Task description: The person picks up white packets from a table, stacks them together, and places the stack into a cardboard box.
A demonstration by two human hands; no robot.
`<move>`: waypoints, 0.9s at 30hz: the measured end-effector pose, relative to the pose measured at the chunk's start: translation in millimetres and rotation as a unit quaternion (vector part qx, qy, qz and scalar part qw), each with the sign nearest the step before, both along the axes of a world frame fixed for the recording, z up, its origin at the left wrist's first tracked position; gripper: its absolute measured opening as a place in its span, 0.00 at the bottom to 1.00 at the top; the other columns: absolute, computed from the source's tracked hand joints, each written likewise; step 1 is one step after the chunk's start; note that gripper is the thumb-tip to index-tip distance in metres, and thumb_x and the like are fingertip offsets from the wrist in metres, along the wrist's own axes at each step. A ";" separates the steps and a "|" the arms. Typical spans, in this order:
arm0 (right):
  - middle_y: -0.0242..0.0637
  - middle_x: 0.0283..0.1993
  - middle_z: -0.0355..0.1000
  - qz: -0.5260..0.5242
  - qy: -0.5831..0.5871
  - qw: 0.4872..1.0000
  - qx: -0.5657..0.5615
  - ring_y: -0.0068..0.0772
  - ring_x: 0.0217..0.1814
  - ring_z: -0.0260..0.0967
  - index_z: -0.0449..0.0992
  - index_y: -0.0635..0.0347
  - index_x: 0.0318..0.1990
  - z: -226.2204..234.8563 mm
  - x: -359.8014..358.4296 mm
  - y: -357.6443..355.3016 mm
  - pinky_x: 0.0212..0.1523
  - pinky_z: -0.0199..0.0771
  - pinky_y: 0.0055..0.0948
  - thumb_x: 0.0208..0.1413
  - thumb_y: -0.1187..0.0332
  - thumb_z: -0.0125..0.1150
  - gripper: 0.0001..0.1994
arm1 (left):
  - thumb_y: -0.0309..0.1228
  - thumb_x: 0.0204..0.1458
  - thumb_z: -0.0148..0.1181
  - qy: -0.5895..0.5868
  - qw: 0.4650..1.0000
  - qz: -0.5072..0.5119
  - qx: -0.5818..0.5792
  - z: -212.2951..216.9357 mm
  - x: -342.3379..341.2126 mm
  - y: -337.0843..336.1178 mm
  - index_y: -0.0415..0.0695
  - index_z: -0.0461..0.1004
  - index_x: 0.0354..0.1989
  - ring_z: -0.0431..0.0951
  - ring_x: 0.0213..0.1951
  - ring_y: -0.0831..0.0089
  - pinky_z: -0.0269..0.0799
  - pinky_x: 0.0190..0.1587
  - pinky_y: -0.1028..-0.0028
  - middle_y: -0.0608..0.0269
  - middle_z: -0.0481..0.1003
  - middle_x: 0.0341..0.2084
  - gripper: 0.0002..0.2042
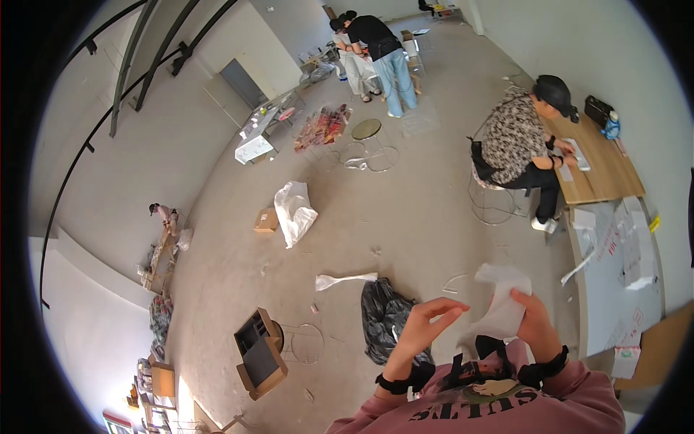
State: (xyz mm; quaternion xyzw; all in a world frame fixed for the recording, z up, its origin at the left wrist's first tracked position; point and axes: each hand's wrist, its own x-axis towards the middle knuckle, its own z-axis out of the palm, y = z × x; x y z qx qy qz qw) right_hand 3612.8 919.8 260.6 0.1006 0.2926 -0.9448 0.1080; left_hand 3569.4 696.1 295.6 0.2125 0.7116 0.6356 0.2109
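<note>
My right hand (536, 325) is closed round the right edge of a thin white translucent sheet (504, 312), which looks like soft foam or plastic wrap. The sheet hangs in loose folds in front of my chest, its top edge flopped over to the left. My left hand (426, 327) is raised beside it with bent fingers stretched toward the sheet, apart from it and holding nothing. Beneath my left hand, a black plastic bag (387, 318) lies crumpled on the floor. Both wrists wear black bands.
An open cardboard box (262, 354) with dark inserts stands at left by a wire stool. A white bag (294, 213) and a small carton (266, 220) lie ahead. At right, a person (513, 137) sits at a wooden table (603, 173); white packaging (635, 246) covers the nearer table.
</note>
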 end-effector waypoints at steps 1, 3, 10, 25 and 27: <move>0.46 0.44 0.69 0.021 -0.015 0.999 -0.020 0.41 0.47 0.69 0.64 0.67 0.49 -3.5 -20.4 -1.8 0.49 0.68 0.38 0.53 0.68 0.53 0.17 | 0.32 0.52 0.55 -0.040 0.996 0.069 -0.028 -2.2 -16.4 7.0 0.38 0.75 0.38 0.73 0.39 0.76 0.65 0.45 0.77 0.59 0.76 0.36 0.11; 0.45 0.45 0.69 0.058 -0.024 0.998 -0.011 0.39 0.47 0.69 0.65 0.66 0.49 -12.6 -61.9 -8.6 0.49 0.68 0.37 0.53 0.69 0.53 0.17 | 0.38 0.55 0.51 -0.001 0.995 0.060 -0.083 -17.3 -49.7 17.0 0.35 0.73 0.41 0.72 0.40 0.76 0.64 0.44 0.78 0.60 0.75 0.37 0.16; 0.36 0.46 0.69 0.259 -0.029 0.961 0.098 0.30 0.46 0.69 0.66 0.64 0.51 -1.8 -220.9 -16.8 0.46 0.69 0.31 0.53 0.69 0.57 0.18 | 0.52 0.57 0.38 -0.271 0.940 0.178 0.106 -69.5 -171.6 24.5 0.36 0.67 0.49 0.67 0.37 0.76 0.61 0.43 0.75 0.63 0.70 0.35 0.29; 0.33 0.44 0.70 0.339 0.030 0.928 0.150 0.24 0.44 0.68 0.68 0.63 0.49 -23.9 -515.1 -13.8 0.44 0.68 0.26 0.54 0.65 0.55 0.17 | 0.55 0.58 0.30 -0.244 0.951 0.140 0.126 -85.2 -405.7 12.7 0.33 0.55 0.58 0.60 0.57 0.66 0.53 0.59 0.67 0.54 0.60 0.56 0.34; 0.33 0.45 0.69 0.367 0.048 0.914 0.166 0.24 0.44 0.67 0.68 0.63 0.50 -18.9 -551.4 -19.5 0.44 0.68 0.26 0.54 0.65 0.55 0.17 | 0.55 0.57 0.30 -0.252 0.941 0.123 0.192 -84.9 -454.2 15.5 0.35 0.52 0.60 0.56 0.60 0.66 0.51 0.60 0.67 0.55 0.56 0.59 0.34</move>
